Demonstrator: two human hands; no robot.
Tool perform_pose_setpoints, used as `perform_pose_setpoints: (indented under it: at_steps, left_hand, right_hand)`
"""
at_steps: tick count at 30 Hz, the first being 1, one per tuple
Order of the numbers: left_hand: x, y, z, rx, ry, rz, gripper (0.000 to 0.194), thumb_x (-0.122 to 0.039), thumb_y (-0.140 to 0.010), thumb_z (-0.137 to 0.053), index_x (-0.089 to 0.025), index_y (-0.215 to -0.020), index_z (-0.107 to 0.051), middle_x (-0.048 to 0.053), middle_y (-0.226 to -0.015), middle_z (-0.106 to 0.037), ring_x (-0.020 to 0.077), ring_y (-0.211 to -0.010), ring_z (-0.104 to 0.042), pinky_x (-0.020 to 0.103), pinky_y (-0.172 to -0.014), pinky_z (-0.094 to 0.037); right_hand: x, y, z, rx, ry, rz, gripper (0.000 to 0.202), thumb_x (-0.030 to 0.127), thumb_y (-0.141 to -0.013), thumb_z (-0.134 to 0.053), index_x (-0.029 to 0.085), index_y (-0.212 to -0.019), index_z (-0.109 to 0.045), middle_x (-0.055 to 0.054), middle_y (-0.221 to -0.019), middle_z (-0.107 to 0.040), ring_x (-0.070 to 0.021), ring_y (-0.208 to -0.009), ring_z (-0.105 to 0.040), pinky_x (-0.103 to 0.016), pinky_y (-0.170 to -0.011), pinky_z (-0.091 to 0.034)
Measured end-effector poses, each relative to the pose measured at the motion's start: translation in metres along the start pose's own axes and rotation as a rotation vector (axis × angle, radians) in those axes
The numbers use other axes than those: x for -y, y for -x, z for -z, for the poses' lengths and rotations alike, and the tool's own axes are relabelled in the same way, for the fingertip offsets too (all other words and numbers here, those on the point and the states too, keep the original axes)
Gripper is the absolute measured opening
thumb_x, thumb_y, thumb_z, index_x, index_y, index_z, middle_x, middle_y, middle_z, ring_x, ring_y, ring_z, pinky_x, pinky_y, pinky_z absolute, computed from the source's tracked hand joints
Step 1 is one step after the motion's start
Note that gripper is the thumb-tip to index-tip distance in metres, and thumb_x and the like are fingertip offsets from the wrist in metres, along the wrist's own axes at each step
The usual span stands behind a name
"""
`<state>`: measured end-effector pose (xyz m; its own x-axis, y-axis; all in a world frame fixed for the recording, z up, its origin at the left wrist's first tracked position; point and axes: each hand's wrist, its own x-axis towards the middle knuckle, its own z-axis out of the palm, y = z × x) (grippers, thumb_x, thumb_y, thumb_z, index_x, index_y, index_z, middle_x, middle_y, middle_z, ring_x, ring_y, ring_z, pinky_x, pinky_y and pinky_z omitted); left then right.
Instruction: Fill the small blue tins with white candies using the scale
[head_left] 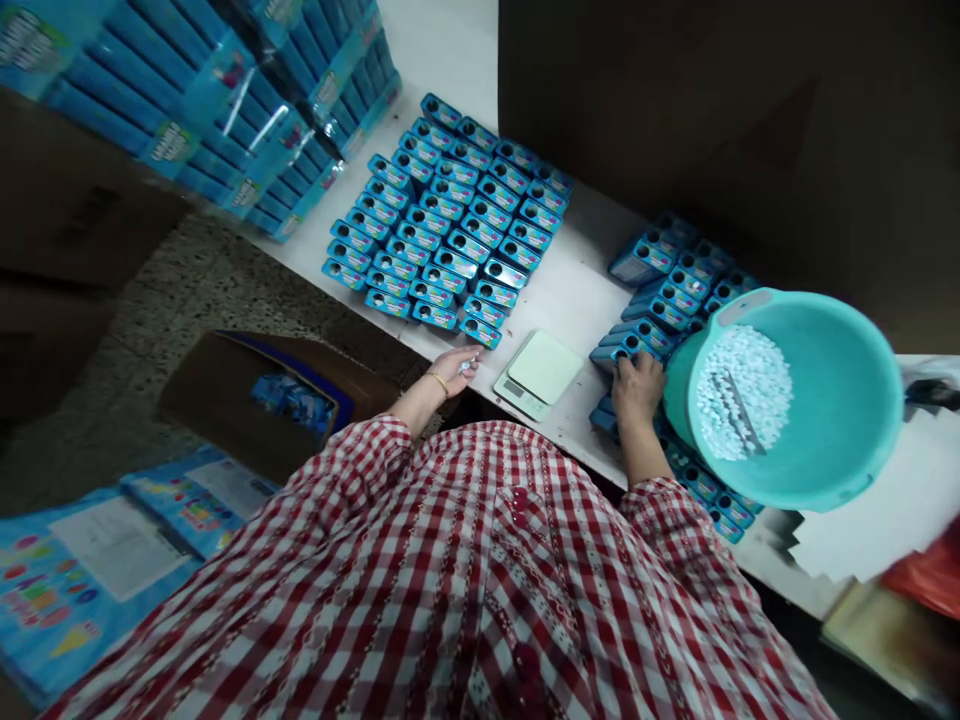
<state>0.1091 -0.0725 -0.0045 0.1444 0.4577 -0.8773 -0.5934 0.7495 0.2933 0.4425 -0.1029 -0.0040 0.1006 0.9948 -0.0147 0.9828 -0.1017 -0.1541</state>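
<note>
Palm up at the table's front edge, my left hand [456,370] curls around a few small white pieces [466,368], just below a block of small blue boxes [450,230] with dark round holes. My right hand [637,385] has its fingers on a blue box [619,352] at the near left side of the right-hand group. Between my hands lies a pale kitchen scale [544,368] with nothing on its plate. A turquoise basin [840,400], tilted beside my right hand, contains many white pieces [769,375] and a grey strip.
Wrapped stacks of blue packs [202,100] stand at the back left. An open carton [240,400] with blue packets sits below the table's left side, near flat blue packages [97,560]. A large dark brown surface [712,130] rises behind the table. Red plastic [930,570] lies far right.
</note>
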Motion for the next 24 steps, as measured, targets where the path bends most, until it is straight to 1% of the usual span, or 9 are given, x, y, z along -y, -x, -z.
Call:
perform_pose_setpoints:
  at_steps: [2,4,8,12,15,18,20,22,24]
  left_hand:
    - [-0.008,-0.004,-0.005,-0.005,0.011,-0.033,0.016,0.002,-0.080,-0.047,-0.007,-0.077,-0.059,0.004,-0.060,-0.056,0.0025,-0.043,-0.045,0.009,-0.034,-0.024]
    - [-0.009,-0.002,-0.004,0.000,0.033,-0.040,0.015,0.002,-0.080,-0.047,-0.007,-0.077,-0.059,0.004,-0.060,-0.056,0.0024,-0.044,-0.046,0.009,-0.034,-0.025]
    - [0.006,0.012,0.002,0.075,0.073,0.030,0.017,0.002,-0.081,-0.046,-0.007,-0.080,-0.060,0.005,-0.064,-0.057,0.0025,-0.046,-0.047,0.008,-0.035,-0.027]
    - [0.024,0.026,0.001,0.133,0.098,0.092,0.017,0.000,-0.082,-0.046,-0.008,-0.079,-0.062,0.006,-0.066,-0.059,0.0044,-0.051,-0.053,0.009,-0.038,-0.033]
    - [0.030,0.034,-0.002,0.137,0.092,0.114,0.020,-0.003,-0.085,-0.044,-0.008,-0.081,-0.063,0.008,-0.068,-0.063,0.0079,-0.056,-0.059,0.013,-0.045,-0.044]
    - [0.035,0.042,-0.004,0.107,0.076,0.137,0.023,-0.005,-0.086,-0.041,-0.007,-0.082,-0.063,0.011,-0.072,-0.067,0.0132,-0.066,-0.065,0.021,-0.059,-0.053]
    - [0.040,0.046,-0.003,0.095,0.065,0.183,0.025,-0.007,-0.088,-0.039,-0.007,-0.081,-0.063,0.010,-0.069,-0.067,0.0139,-0.065,-0.065,0.024,-0.062,-0.054]
    - [0.045,0.050,-0.001,0.066,0.053,0.238,0.028,-0.011,-0.091,-0.036,-0.008,-0.081,-0.063,0.007,-0.061,-0.064,0.0125,-0.055,-0.062,0.024,-0.059,-0.053]
    - [0.049,0.053,0.003,0.027,0.052,0.269,0.030,-0.015,-0.092,-0.035,-0.008,-0.086,-0.064,0.005,-0.056,-0.060,0.0123,-0.051,-0.059,0.025,-0.057,-0.051]
  right_hand:
    - [0.004,0.004,0.005,-0.021,0.005,0.052,0.023,0.020,-0.083,-0.044,0.017,-0.085,-0.066,-0.017,-0.112,-0.055,-0.0310,-0.101,-0.045,-0.048,-0.082,-0.038]
    - [0.015,0.012,0.016,-0.037,0.024,0.121,0.022,0.021,-0.085,-0.044,0.018,-0.086,-0.066,-0.014,-0.117,-0.054,-0.0294,-0.101,-0.045,-0.046,-0.084,-0.037]
    - [0.059,0.024,0.035,0.027,0.034,0.292,0.023,0.023,-0.088,-0.042,0.021,-0.094,-0.065,-0.012,-0.120,-0.054,-0.0262,-0.097,-0.046,-0.042,-0.081,-0.036]
    - [0.100,0.018,0.028,0.161,0.021,0.450,0.026,0.018,-0.089,-0.039,0.021,-0.099,-0.063,-0.013,-0.113,-0.057,-0.0242,-0.092,-0.047,-0.038,-0.076,-0.037]
    - [0.112,0.019,0.024,0.189,0.015,0.494,0.027,0.019,-0.090,-0.040,0.019,-0.106,-0.062,-0.013,-0.118,-0.056,-0.0254,-0.097,-0.047,-0.039,-0.080,-0.038]
    - [0.122,0.031,0.030,0.196,-0.090,0.520,0.031,0.024,-0.092,-0.039,0.018,-0.116,-0.058,-0.014,-0.124,-0.054,-0.0269,-0.105,-0.046,-0.041,-0.087,-0.039]
    - [0.137,0.041,0.034,0.293,-0.187,0.603,0.032,0.025,-0.093,-0.039,0.016,-0.118,-0.057,-0.015,-0.120,-0.056,-0.0261,-0.103,-0.048,-0.040,-0.088,-0.040]
    - [0.155,0.050,0.033,0.436,-0.236,0.695,0.032,0.022,-0.093,-0.039,0.014,-0.117,-0.056,-0.016,-0.115,-0.058,-0.0252,-0.098,-0.050,-0.039,-0.085,-0.043]
    - [0.173,0.055,0.029,0.541,-0.232,0.750,0.031,0.017,-0.092,-0.038,0.011,-0.117,-0.055,-0.017,-0.112,-0.058,-0.0246,-0.097,-0.051,-0.037,-0.083,-0.045]
